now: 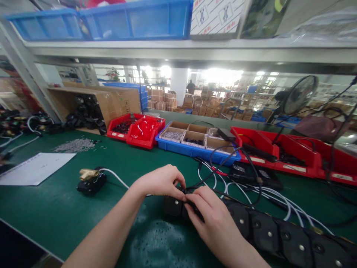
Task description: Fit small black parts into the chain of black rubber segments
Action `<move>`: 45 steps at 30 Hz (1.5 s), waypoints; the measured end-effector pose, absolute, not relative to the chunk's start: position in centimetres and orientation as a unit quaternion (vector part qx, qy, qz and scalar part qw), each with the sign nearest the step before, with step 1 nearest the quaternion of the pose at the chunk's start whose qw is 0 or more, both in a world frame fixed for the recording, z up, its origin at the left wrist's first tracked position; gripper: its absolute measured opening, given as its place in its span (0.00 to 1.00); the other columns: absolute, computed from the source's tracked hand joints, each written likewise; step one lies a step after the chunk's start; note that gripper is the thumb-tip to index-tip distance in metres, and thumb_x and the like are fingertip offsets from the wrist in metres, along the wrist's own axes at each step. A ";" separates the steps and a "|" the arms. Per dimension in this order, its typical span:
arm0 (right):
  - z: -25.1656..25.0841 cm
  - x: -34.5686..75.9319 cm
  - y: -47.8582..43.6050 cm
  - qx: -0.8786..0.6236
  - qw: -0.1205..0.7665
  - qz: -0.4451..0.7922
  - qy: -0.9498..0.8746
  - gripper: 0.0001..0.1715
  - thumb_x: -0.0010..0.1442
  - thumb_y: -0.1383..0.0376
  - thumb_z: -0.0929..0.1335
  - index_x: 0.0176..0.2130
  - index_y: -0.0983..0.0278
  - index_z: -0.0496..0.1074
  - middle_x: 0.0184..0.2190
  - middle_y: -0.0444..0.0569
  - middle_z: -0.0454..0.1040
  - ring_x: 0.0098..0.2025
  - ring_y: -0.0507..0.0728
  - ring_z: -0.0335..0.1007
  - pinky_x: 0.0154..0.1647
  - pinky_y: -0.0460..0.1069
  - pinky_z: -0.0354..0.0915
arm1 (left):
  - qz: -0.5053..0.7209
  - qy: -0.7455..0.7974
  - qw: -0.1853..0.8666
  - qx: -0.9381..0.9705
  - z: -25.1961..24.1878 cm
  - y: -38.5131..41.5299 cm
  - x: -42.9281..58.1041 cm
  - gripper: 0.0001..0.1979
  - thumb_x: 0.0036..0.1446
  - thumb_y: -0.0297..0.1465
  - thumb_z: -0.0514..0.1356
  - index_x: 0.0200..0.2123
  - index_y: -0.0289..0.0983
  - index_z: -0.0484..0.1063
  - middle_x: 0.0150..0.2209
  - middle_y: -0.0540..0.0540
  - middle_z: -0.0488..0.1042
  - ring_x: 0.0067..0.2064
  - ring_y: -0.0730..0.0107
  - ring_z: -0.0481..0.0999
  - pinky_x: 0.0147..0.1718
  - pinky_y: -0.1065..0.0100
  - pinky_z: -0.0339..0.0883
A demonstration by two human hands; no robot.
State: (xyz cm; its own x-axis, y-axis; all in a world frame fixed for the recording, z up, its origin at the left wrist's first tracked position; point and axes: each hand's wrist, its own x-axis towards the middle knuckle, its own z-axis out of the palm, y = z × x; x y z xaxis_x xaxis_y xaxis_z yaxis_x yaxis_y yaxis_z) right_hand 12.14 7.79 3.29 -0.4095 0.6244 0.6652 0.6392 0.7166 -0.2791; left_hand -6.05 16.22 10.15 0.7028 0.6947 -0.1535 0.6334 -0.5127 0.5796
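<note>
My left hand [163, 181] and my right hand [212, 217] meet over the near end of a row of black plastic units [267, 232] lying on the green mat [50, 212]. Both hands have their fingers curled and pinched on a small black part with a thin black wire [212, 176] at that end unit. The part itself is mostly hidden under my fingers. White cables [279, 203] run beside the row to the right.
A black block with a brass piece and a white cable [90, 180] lies left of my hands. White paper [35, 167] and a pile of small metal parts [75, 145] lie further left. Red bins [136, 130], a blue compartment tray [195, 143] and more red trays [295, 158] line the back. A fan [299, 95] stands at right.
</note>
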 end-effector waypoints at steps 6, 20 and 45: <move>3.8 13.0 7.7 -0.379 0.410 -0.017 -0.829 0.05 0.67 0.72 0.64 0.42 0.67 0.70 0.35 0.52 0.70 0.37 0.58 0.68 0.36 0.52 0.71 | 0.112 0.384 0.340 0.851 9.8 16.2 -6.4 0.18 0.49 0.43 0.70 0.37 0.35 0.82 0.21 0.55 0.63 0.24 0.76 0.61 0.22 0.72 0.49; 8.4 15.8 6.4 -0.389 0.466 0.030 -0.794 0.09 0.64 0.73 0.67 0.43 0.63 0.73 0.41 0.49 0.74 0.42 0.55 0.71 0.44 0.49 0.71 | 0.331 0.357 0.675 0.555 10.2 11.1 2.4 0.34 0.47 0.63 0.60 0.31 0.34 0.69 0.23 0.54 0.62 0.19 0.82 0.54 0.14 0.79 0.44; 6.0 17.5 6.3 -0.477 0.457 0.215 -0.720 0.05 0.57 0.70 0.66 0.31 0.62 0.72 0.27 0.42 0.73 0.28 0.52 0.71 0.30 0.45 0.66 | 0.212 0.393 0.457 0.769 10.0 14.5 -1.8 0.17 0.55 0.42 0.63 0.28 0.33 0.79 0.25 0.50 0.73 0.28 0.73 0.66 0.27 0.73 0.56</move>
State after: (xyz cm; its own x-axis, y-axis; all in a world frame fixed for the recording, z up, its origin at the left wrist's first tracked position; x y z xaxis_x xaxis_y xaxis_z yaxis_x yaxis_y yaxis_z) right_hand 17.45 6.31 6.04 -0.1283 0.8825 0.4524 0.4904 0.4530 -0.7446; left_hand -1.78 14.47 9.97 0.6016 0.7981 -0.0332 0.4109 -0.2736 0.8697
